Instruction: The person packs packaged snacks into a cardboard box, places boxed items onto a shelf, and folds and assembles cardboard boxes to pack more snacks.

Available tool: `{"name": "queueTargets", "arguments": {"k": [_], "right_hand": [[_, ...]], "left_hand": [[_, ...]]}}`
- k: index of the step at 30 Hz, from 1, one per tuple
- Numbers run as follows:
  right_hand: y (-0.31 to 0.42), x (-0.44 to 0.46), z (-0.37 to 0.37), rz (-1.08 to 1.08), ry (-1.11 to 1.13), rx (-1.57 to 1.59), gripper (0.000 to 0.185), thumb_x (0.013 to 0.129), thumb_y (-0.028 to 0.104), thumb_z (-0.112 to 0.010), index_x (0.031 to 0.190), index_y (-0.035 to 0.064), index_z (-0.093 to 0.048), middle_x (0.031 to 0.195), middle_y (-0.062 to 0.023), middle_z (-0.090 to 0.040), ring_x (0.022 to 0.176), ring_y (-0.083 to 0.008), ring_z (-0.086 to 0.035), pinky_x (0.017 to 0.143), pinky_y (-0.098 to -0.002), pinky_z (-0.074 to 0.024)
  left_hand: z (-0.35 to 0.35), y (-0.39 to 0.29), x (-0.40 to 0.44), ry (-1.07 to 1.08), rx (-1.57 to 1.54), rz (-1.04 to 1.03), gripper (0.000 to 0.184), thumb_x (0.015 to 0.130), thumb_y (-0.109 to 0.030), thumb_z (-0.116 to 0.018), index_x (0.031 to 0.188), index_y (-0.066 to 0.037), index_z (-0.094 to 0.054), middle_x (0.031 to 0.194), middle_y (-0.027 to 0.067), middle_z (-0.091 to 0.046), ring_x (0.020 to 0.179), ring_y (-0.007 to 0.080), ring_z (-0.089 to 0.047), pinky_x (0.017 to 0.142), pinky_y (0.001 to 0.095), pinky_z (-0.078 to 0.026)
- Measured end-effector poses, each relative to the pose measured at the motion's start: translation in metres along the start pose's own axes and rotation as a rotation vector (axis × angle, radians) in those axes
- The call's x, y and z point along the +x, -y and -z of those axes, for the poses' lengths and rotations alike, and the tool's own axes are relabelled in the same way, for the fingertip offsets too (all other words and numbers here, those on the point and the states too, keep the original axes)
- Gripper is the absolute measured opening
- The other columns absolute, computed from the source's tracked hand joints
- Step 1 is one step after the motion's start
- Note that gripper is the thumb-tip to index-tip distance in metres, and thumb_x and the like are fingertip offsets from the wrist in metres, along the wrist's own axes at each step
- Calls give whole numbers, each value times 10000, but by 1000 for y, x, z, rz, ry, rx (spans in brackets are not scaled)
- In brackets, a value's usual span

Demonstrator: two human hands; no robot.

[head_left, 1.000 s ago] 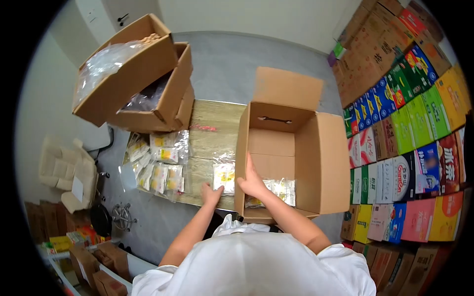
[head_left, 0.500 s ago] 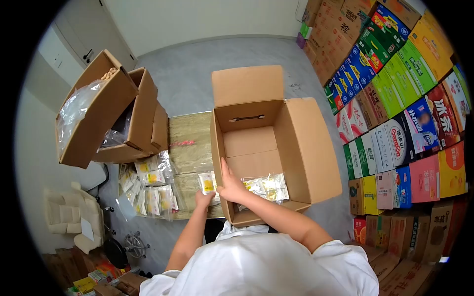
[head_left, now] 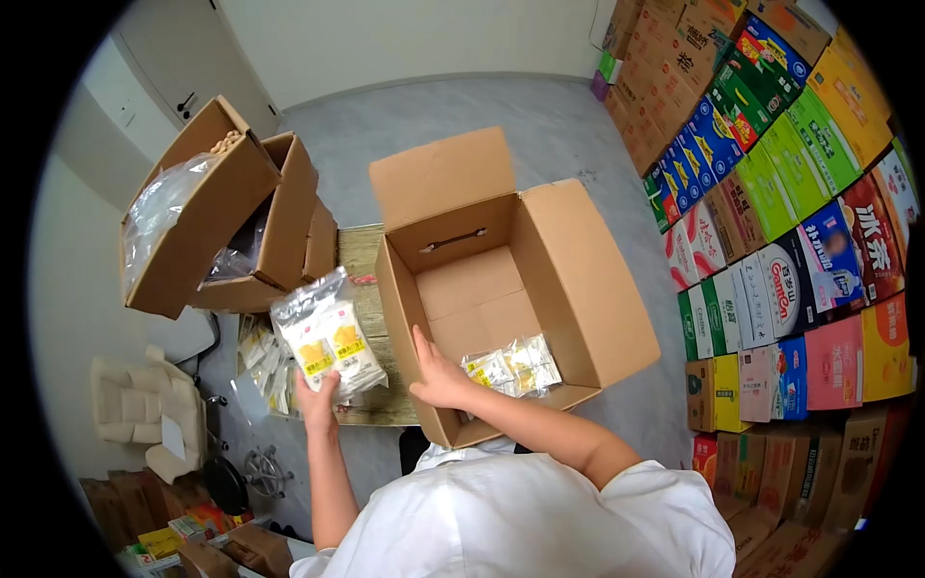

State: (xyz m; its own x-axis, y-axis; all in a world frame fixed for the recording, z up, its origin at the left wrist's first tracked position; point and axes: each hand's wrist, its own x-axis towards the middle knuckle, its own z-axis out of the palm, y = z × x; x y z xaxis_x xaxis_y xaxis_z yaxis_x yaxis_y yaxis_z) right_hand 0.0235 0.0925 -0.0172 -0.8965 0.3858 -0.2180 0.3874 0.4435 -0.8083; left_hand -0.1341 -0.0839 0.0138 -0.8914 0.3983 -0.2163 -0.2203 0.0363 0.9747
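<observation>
Between the fingers and thumb of my left hand (head_left: 318, 393) is a clear plastic bag of yellow-and-white packets (head_left: 330, 344), held up above the table's left part. My right hand (head_left: 441, 378) rests on the left wall of the open cardboard box (head_left: 597, 289), its fingers extended. Inside this box, near its front wall, lie similar bagged packets (head_left: 520, 368). More packets (head_left: 273, 371) lie on the table (head_left: 358, 252), partly hidden behind the held bag.
Stacked open cartons (head_left: 217, 226) with plastic bags stand at the back left of the table. A cream chair (head_left: 149, 409) is at the left. Piled coloured cartons (head_left: 752, 289) line the right side.
My left hand has lifted the bag of packets off the table and moved left with it. The open box has turned and shifted left in view, with my right hand still on its wall.
</observation>
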Motion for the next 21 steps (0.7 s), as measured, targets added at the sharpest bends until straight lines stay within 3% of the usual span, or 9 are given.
{"name": "queueTargets", "arguments": {"k": [4,6,8,10,11,12,15,20,21], "right_hand": [[-8,7,9,116,-48,51,899,789,202,-567,1460,-7,-5,1317,-322,-388,1101,-464,-514,939,-460,-439],[-8,15,57,9,260,364,651,912,274,-489,1429,-25,-229,1301,-253,-471,1115,-388,-536,961,-423,-425],[-5,2,92,-321,91,1065,551,981,404,-408,1329,-23,-423,1242,-182,-550,1111,-299,-551,966,-395,-420],[-21,-3,101,-80,-34,1197,672,948,564,-375,1281,-11,-469,1216,-139,-572,1095,-235,-567,945,-376,-439],[-25,-9,106,-67,30,1294,542,936,423,-530,1255,-12,-483,1202,-117,-579,1080,-196,-573,920,-357,-459],[-24,-12,108,-65,29,1290,542,936,423,-530,1255,-12,-483,1202,-117,-579,1080,-196,-573,920,-357,-459],[-33,-11,118,-29,-28,1234,494,767,55,-743,1201,-13,-519,1127,-112,-620,1015,-173,-605,885,-320,-487],[-66,3,156,109,-284,696,485,743,-17,-708,1189,-3,-520,1073,-88,-641,974,-163,-608,849,-319,-506],[-87,11,158,149,-355,321,478,730,58,-729,1165,34,-534,1053,-114,-658,937,-215,-642,809,-348,-508]], "left_hand": [[-39,-36,-13,262,-195,-82,558,748,-7,-708,1243,-16,-450,1120,104,-599,1003,192,-600,874,311,-482],[-68,-44,-19,370,-117,-67,568,754,-4,-702,1257,-10,-438,1127,100,-594,1017,182,-591,893,309,-478],[-99,-47,-28,404,-37,-6,572,769,10,-686,1271,-6,-414,1129,97,-591,1018,175,-587,900,296,-474],[-125,-38,-32,444,-63,26,603,805,-6,-668,1309,-9,-338,1170,98,-557,1043,164,-564,904,291,-467],[-136,-34,-36,462,-104,24,585,823,-10,-648,1312,-12,-328,1175,95,-548,1050,159,-554,907,289,-461],[-146,-28,-39,481,-145,21,566,842,-15,-629,1315,-15,-318,1181,93,-539,1056,154,-544,911,287,-455],[-160,3,-42,540,-20,-163,571,891,-65,-572,1368,-34,-260,1224,124,-509,1120,178,-503,933,274,-425],[-148,3,-85,377,1133,-649,877,771,-300,-683,1413,27,-184,1346,225,-394,1314,395,-306,1098,564,-100],[-145,0,-93,418,1153,-598,759,769,-244,-658,1392,-7,-293,1397,215,-344,1366,389,-222,1070,619,-153]]}}
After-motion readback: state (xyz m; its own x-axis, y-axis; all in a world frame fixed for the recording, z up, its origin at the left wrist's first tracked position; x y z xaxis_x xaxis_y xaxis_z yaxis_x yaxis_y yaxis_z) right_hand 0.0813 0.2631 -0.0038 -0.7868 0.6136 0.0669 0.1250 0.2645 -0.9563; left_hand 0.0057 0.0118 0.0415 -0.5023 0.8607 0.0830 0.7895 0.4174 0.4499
